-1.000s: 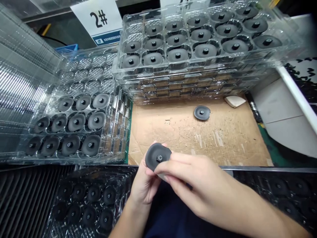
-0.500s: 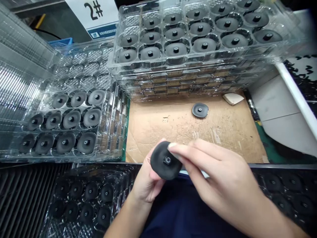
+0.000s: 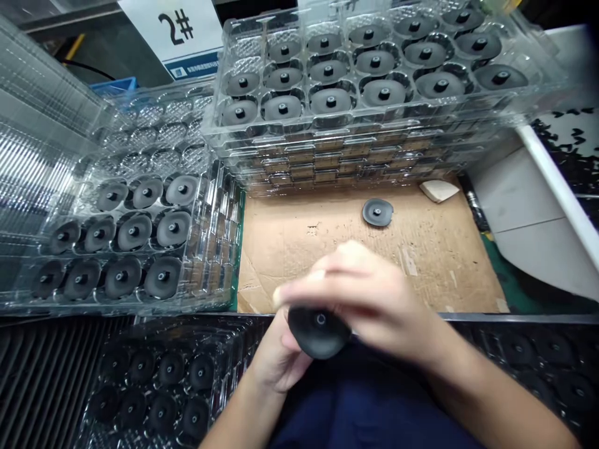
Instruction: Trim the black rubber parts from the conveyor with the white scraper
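A black dished disc (image 3: 319,343) with a short hollow stub at its centre is held by its left edge in my left hand (image 3: 279,355), fingers closed on it. My right hand (image 3: 360,293) lies across the disc's upper edge, blurred by motion; its fingertips point left, and whether they grip anything is hidden. Beyond my hands, a similar grey-black disc (image 3: 377,212) rests stub up on the cardboard (image 3: 290,249).
Clear trays (image 3: 309,140) of discs are stacked at the back; another stack (image 3: 199,268) stands left. Darker-looking trays (image 3: 182,380) sit lower left. A pale wedge-shaped piece (image 3: 438,190) lies right, near a white-edged bin (image 3: 556,181) of small black parts.
My right hand has moved left and up, from the disc's right edge to across its top. The held disc has dropped slightly and tilted. The disc on the cardboard stays put.
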A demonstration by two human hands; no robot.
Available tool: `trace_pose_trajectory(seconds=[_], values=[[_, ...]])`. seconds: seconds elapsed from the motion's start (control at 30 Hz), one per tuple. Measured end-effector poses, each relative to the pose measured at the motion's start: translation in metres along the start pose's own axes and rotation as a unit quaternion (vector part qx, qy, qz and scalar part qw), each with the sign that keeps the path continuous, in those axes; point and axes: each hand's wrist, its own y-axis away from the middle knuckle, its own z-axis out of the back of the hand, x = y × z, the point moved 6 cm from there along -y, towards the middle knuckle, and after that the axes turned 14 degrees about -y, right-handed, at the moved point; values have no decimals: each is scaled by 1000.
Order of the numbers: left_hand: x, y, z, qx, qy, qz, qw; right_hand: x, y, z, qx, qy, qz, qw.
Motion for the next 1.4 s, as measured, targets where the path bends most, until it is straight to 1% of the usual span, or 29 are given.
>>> trace_pose_trajectory(seconds=[0.07,0.1,0.13,0.17,0.2,0.23,0.3,0.33,0.4,0.5,0.53,0.57,0.6,0.63,0.67,0.7,0.73,0.77,0.8,0.83,0.87,0.9,0.93,1.0,1.1,1.17,1.23,1.3,1.4], values=[[-1,2,-4,42,108,0,993,-39,8,14,-69,-1,-112,991],[-2,3,-6,64,158,1,985,-60,15,17,-85,2,-161,983],[-3,4,-7,81,193,1,978,-80,23,16,-83,7,-199,976],[-3,5,-7,92,211,0,973,-97,32,11,-72,12,-221,973],[-4,5,-7,100,220,-2,970,-111,41,4,-65,16,-228,971],[-4,5,-6,105,229,-2,968,-121,51,-1,-74,24,-229,970],[-4,5,-5,115,244,-1,963,-131,67,-10,-108,41,-226,967],[-5,5,-4,119,249,-1,961,-130,73,-12,-129,49,-225,965],[-7,5,-3,121,252,4,960,-120,79,-13,-157,53,-221,961],[-8,5,0,114,239,-1,964,-98,79,-14,-154,34,-216,964],[-9,5,1,105,220,-18,970,-92,78,-15,-144,25,-215,966],[-10,5,4,89,187,-49,977,-89,78,-17,-133,17,-215,967],[-10,4,9,62,131,-91,985,-87,78,-20,-126,11,-215,968],[-12,4,14,25,52,-144,988,-87,79,-22,-122,7,-216,969],[-14,5,19,-17,-47,-200,978,-89,81,-25,-123,5,-217,968],[-16,7,22,-58,-151,-255,953,-90,84,-26,-128,5,-219,967],[-17,10,23,-89,-246,-300,917,-92,86,-26,-135,7,-222,966],[-18,12,22,-110,-321,-336,878,-92,89,-25,-146,9,-226,963],[-19,14,21,-118,-375,-365,844,-91,90,-22,-159,13,-229,960],[-21,16,19,-117,-406,-389,819,-88,92,-18,-173,16,-233,957],[-23,18,17,-113,-421,-410,801,-83,92,-14,-187,19,-236,953],[-25,20,16,-107,-431,-416,794,-77,92,-9,-200,21,-237,950],[-26,21,15,-103,-438,-412,792,-70,91,-4,-212,23,-236,948],[-29,22,13,-97,-450,-380,802,-56,88,4,-226,11,-236,945],[-31,24,10,-96,-460,-345,812,-44,81,6,-219,-59,-260,939],[-32,26,10,-98,-460,-346,812,-42,76,1,-185,-128,-292,930],[-30,27,12,-99,-462,-336,815,-42,72,-7,-134,-191,-318,919],[-27,26,14,-85,-451,-316,830,-40,68,-12,-90,-244,-332,907],[-23,25,14,-42,-412,-276,867,-39,63,-16,-46,-307,-350,884]])
